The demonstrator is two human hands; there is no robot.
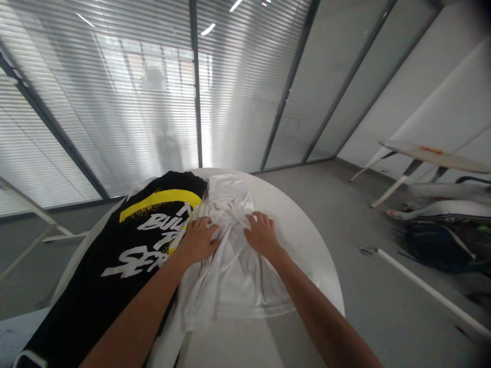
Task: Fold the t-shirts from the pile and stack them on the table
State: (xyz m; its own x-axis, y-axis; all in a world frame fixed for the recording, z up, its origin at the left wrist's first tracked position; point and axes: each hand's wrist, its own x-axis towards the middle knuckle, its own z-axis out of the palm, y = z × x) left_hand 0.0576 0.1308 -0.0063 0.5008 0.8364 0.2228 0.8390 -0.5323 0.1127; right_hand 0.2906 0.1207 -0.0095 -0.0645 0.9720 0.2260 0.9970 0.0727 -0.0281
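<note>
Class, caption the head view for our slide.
Left hand and right hand touch rumpled white cloth beside black printed cloth.

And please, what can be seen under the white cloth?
The round white table supports the white cloth; its bare top shows around it. The black printed garment lies alongside, on the left. Whether it extends underneath cannot be seen, being covered.

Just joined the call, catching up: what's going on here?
A person has both hands on a rumpled white cloth on a white table: left hand and right hand at opposite sides. How firmly they grip can't be told. A black printed cloth lies to the left.
</note>
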